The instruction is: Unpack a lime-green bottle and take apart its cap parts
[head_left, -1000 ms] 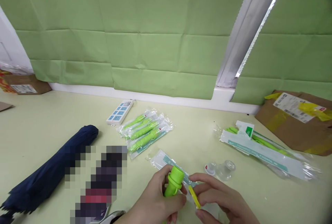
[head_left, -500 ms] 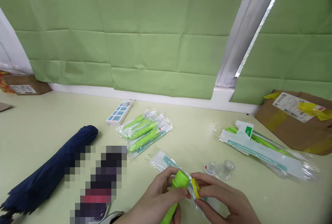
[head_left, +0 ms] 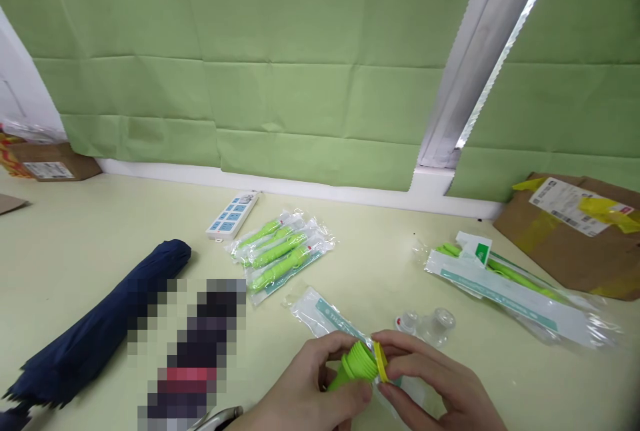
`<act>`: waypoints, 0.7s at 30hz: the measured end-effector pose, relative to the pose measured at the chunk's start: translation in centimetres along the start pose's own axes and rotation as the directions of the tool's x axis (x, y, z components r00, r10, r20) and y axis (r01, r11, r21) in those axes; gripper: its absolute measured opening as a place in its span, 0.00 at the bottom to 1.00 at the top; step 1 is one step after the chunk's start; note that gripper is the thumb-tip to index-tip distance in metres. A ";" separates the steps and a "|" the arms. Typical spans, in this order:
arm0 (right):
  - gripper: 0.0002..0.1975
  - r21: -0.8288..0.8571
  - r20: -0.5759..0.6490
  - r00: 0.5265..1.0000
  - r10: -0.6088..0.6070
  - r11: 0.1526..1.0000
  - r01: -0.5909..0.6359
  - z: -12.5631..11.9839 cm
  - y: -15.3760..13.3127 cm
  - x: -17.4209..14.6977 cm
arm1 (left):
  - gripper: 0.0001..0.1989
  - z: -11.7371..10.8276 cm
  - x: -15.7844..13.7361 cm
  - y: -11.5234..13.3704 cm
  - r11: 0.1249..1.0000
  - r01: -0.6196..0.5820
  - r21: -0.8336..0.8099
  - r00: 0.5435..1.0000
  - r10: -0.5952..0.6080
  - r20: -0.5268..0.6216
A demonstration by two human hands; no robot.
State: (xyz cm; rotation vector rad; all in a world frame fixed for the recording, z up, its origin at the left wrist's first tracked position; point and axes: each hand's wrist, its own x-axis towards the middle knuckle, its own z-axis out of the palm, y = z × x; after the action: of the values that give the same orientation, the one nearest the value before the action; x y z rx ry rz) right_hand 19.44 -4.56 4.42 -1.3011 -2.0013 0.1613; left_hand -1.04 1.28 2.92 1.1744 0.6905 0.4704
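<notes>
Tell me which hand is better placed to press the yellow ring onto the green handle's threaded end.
Right. The right hand pinches the yellow ring beside the green handle, which the left hand grips.

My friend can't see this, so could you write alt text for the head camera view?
A left hand holds a green threaded tube while the right hand presses a yellow ring to its end, above a pale table strewn with packets.

A pale yellow table [head_left: 90, 231] carries a folded navy umbrella [head_left: 95, 331], a white power strip [head_left: 233, 215] and packets of green tools [head_left: 280, 251]. Near its right edge lie clear plastic caps [head_left: 430, 324], long packets [head_left: 505, 284] and a cardboard parcel [head_left: 575, 238].
</notes>
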 end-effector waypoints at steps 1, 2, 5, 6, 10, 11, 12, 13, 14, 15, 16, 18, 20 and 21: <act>0.05 -0.001 0.011 1.000 0.007 1.000 -0.007 0.0 0.0 0.0 | 0.27 0.0 0.0 -0.1 1.000 -0.006 0.004 1.000 0.006 -0.003; 0.04 -0.002 0.020 1.000 0.012 1.000 -0.012 -0.1 -0.1 0.0 | 0.26 -0.1 0.0 -0.2 1.000 -0.013 0.007 1.000 0.013 -0.007; 0.03 -0.015 0.040 0.999 0.013 1.000 -0.013 -0.1 -0.1 0.0 | 0.25 -0.3 0.0 -0.6 0.999 -0.023 0.026 0.999 0.023 -0.022; 0.03 -0.022 0.048 0.999 0.013 1.000 -0.012 -0.1 0.0 0.0 | 0.25 -0.4 0.0 -0.6 0.999 -0.024 0.037 1.000 0.024 -0.018; 0.04 -0.035 0.069 0.998 0.012 0.999 -0.010 -0.1 0.0 0.1 | 0.26 -0.6 -0.1 -0.7 0.999 -0.019 0.045 1.000 0.019 0.001; 0.04 -0.034 0.071 0.997 0.018 0.999 -0.016 -0.1 0.1 0.1 | 0.27 -0.6 -0.2 -0.6 0.999 -0.021 0.039 1.000 0.021 -0.002; 0.03 -0.029 0.068 0.997 0.021 0.999 -0.019 -0.1 0.1 0.0 | 0.27 -0.5 -0.2 -0.6 0.999 -0.027 0.035 1.000 0.027 -0.005; 0.03 -0.021 0.064 0.998 0.025 1.000 -0.023 -0.1 0.1 0.0 | 0.27 -0.5 -0.2 -0.4 0.999 -0.039 0.035 0.999 0.039 -0.004; 0.02 -0.013 0.057 0.998 0.032 0.999 -0.031 -0.1 0.2 -0.1 | 0.27 -0.3 -0.3 -0.3 0.998 -0.056 0.039 0.998 0.056 -0.005; 0.02 -0.001 0.046 0.998 0.037 0.999 -0.037 -0.1 0.2 -0.1 | 0.27 -0.2 -0.4 -0.1 0.996 -0.073 0.051 0.997 0.073 -0.008; 0.02 0.014 0.035 0.999 0.041 0.999 -0.041 -0.1 0.2 -0.2 | 0.27 -0.1 -0.4 0.0 0.994 -0.086 0.070 0.996 0.088 -0.021; 0.02 0.041 0.025 0.998 0.052 0.998 -0.053 0.0 0.2 -0.2 | 0.27 0.2 -0.6 0.4 0.987 -0.095 0.131 0.993 0.104 -0.061; 0.03 0.075 0.015 0.998 0.063 0.995 -0.064 0.0 0.2 -0.2 | 0.27 0.3 -0.7 0.7 0.975 -0.097 0.201 0.987 0.120 -0.103; 0.04 0.095 0.015 0.998 0.069 0.993 -0.070 0.0 0.1 -0.1 | 0.27 0.3 -0.7 0.9 0.966 -0.098 0.238 0.985 0.129 -0.118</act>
State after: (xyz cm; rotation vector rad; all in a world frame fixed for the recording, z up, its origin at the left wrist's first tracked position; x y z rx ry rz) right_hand 19.58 -4.60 4.31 -1.3120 -1.9348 0.2942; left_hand -1.32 0.87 3.99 1.4170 0.8112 0.5798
